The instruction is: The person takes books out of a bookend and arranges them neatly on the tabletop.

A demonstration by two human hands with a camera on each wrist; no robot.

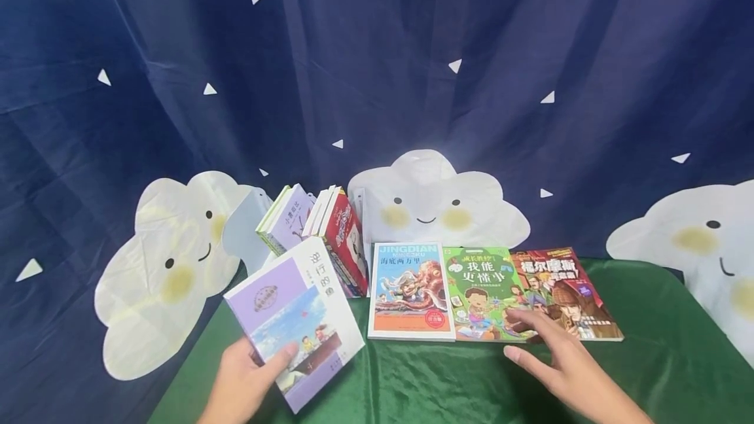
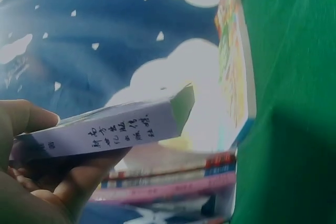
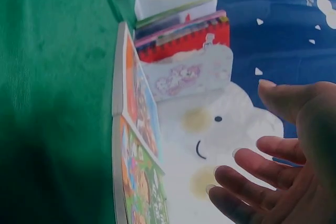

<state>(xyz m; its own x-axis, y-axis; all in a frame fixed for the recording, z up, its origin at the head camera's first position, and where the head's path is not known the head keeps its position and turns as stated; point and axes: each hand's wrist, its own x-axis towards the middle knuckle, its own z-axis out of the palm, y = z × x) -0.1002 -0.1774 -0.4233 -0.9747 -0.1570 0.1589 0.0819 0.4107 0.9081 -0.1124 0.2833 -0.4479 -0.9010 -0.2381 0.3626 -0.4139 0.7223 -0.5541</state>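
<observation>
My left hand (image 1: 250, 371) grips a white and purple book (image 1: 300, 322) by its lower left edge, the thumb across the cover and the fingers behind it. The book is tilted and held up in front of the bookend; in the left wrist view its lilac spine (image 2: 121, 129) shows. My right hand (image 1: 565, 362) holds nothing, its fingers spread and relaxed. It hovers at the front of the green book (image 1: 480, 280) and the detective book (image 1: 565, 293). Left of these lies the blue octopus book (image 1: 410, 293).
Behind the held book, several books (image 1: 344, 234) lean in a white bookend (image 1: 360, 214) at the back left. A green cloth (image 1: 424, 378) covers the table. Behind hangs a dark blue curtain (image 1: 400, 84) with smiling white clouds (image 1: 436, 182).
</observation>
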